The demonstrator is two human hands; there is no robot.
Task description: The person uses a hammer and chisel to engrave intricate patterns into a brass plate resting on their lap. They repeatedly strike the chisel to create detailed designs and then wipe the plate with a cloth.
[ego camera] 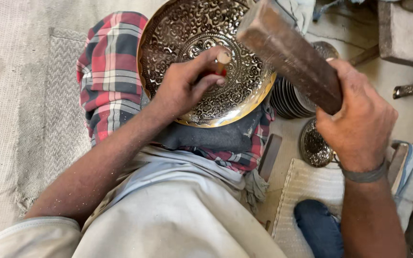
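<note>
1. Resting on our lap over the red, white and grey checked cloth point(108, 71), the round brass-coloured metal plate with dense embossed floral relief point(187, 43) sits tilted towards us, its far rim cut off by the top edge of the view.
2. We judge the plate stiff, fairly light sheet metal, likely to ring and shift under a blow. Its patterned face gives some grip, while the smooth gilt rim looks slippery, so the rim or the underside seems the place to take hold of it.
3. Our left hand point(180, 88) lies on the plate's centre, fingers curled around a small pale-tipped punch with a red band point(222, 61). The punch stands between thumb and fingertips, with its lower end hidden against the relief.
4. Our right hand point(357, 126) is clenched around the dark brown wooden mallet block point(288, 55), which is raised above the plate's right rim and not touching the punch.
5. Beyond the plate's right edge, a stack of similar metal dishes point(288, 100) stands on the floor, with a small embossed dish point(314, 143) nearer us beside a pale woven mat point(307, 186).
</note>
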